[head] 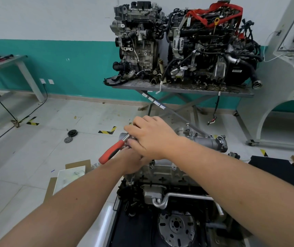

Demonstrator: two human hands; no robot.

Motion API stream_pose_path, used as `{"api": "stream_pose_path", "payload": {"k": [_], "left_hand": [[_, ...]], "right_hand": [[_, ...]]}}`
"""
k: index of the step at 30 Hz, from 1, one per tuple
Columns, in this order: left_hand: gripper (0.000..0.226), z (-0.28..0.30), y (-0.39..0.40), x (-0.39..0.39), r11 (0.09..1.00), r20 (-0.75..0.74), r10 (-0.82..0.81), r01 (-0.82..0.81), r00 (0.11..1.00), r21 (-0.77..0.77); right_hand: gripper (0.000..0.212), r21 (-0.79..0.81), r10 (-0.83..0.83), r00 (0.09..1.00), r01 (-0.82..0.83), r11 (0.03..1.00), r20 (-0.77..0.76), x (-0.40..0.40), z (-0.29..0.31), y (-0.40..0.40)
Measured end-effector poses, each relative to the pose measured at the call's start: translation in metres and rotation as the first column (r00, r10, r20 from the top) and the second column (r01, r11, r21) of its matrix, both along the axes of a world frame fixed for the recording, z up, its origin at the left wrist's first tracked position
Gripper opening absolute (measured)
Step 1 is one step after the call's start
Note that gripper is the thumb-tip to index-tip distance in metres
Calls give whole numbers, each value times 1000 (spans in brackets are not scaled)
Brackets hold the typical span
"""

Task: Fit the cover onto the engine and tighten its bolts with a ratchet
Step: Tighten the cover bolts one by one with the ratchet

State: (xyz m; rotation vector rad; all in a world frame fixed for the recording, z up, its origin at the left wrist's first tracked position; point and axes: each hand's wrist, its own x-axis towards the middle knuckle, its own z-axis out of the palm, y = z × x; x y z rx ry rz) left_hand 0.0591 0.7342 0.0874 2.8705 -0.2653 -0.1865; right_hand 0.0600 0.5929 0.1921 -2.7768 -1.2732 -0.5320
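Over the grey metal engine (162,175) on the black-topped counter (274,168), the red-handled steel ratchet (111,151) angles down-left; the left hand (133,162) grasps it; the right hand (151,137) lies curled atop its head, its grip hidden.

No text was readable. Small white labels (153,100) sat on the scissor stand's crossbar (171,111) beyond the hands, print too small; a label plate (236,71) on the far engine (212,49) was illegible.
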Motion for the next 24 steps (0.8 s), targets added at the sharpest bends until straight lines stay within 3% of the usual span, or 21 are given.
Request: {"api": "stream_pose_path", "payload": {"k": [4, 7, 11, 13, 14, 15, 16, 17, 19, 21, 23, 24], "left_hand": [[62, -3, -8, 2, 985, -60, -4, 14, 998, 170], [57, 5, -14, 7, 998, -278, 26, -10, 960, 59], [54, 13, -19, 9, 997, -348, -28, 54, 937, 64], [55, 12, -21, 11, 991, -335, -21, 63, 942, 115], [55, 12, -22, 12, 989, -331, -22, 69, 943, 129], [54, 12, -22, 12, 988, -330, -33, 79, 943, 130], [53, 11, -22, 12, 989, -334, -39, 84, 942, 120], [51, 10, -22, 13, 989, -339, -42, 87, 940, 118], [52, 10, -23, 12, 986, -335, -47, 97, 941, 134], [55, 12, -23, 12, 983, -327, -42, 97, 944, 156], [55, 14, -24, 10, 987, -340, -45, 96, 939, 132], [54, 17, -24, 10, 989, -359, -44, 91, 932, 117]], "right_hand": [[48, -82, -8, 999, 5, 997, -36, 0, 11, 4], [43, -117, -50, 997, 43, 992, -61, 1, 18, 6], [28, -89, -253, 932, 237, 967, -261, 5, 31, 13], [26, 91, -277, 762, 401, 912, -585, 6, 35, 11], [23, 232, -153, 602, 512, 827, -784, 7, 34, 9], [20, 335, 64, 403, 649, 683, -913, 7, 31, 7], [18, 372, 324, 226, 773, 515, -919, 6, 27, 5], [17, 370, 557, 127, 861, 349, -821, 3, 23, 3], [12, 317, 800, 143, 946, 62, -582, 2, 10, 2], [16, 321, 830, 260, 941, -104, -494, 3, -2, 5], [17, 489, 728, 384, 869, -77, -568, 1, -12, 7], [15, 604, 629, 457, 796, 26, -629, -1, -17, 7]]}}
